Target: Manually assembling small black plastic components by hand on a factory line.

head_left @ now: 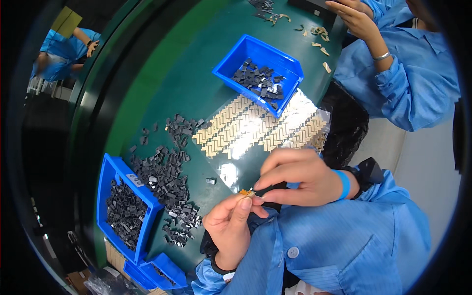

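Head view: over a green tabletop, the left hand and right hand meet at about 6 o'clock, each grip pinched on a small tan part held between them just above the tabletop's near edge. At 9 o'clock lies a heap of dark loose pieces beside a blue bin. At 12 o'clock, a second blue bin stands against rows of tan parts under clear film. A co-worker's hand works at 1 o'clock.
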Available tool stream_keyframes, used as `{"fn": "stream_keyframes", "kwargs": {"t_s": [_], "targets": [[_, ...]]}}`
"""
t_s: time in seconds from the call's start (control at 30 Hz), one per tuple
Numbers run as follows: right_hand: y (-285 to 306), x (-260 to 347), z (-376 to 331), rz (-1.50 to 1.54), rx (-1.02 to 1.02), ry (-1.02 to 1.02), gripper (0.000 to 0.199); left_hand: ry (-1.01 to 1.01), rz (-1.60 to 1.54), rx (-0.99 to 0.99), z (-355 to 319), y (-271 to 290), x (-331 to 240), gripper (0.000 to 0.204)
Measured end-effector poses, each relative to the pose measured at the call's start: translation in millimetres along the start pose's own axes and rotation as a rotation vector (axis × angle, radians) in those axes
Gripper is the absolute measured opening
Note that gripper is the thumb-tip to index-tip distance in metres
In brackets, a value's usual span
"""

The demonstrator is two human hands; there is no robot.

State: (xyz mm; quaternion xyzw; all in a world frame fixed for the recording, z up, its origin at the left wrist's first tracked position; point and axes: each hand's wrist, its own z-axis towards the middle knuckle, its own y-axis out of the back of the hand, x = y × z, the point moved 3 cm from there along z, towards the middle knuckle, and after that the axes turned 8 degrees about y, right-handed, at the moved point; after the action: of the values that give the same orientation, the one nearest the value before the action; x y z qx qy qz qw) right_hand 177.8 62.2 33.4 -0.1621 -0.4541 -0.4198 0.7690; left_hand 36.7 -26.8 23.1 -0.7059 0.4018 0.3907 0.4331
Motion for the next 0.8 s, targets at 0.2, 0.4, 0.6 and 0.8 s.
{"fn": "stream_keyframes", "kwargs": {"t_s": [0.2,0.4,0.6,0.8], "targets": [[-18,-8,1,0.106,0.037,-0.050,0.008,-0.051,0.033,-0.016,-6,5,1,0.018],[-25,-8,9,0.135,0.107,-0.068,0.007,-0.198,0.113,-0.119,-3,14,-8,0.014],[-24,-7,8,0.076,0.047,-0.111,0.007,-0.288,0.157,-0.163,-2,18,-7,0.013],[-33,-9,4,0.027,0.000,-0.046,0.007,-0.269,0.140,-0.123,-4,16,-4,0.014]]}}
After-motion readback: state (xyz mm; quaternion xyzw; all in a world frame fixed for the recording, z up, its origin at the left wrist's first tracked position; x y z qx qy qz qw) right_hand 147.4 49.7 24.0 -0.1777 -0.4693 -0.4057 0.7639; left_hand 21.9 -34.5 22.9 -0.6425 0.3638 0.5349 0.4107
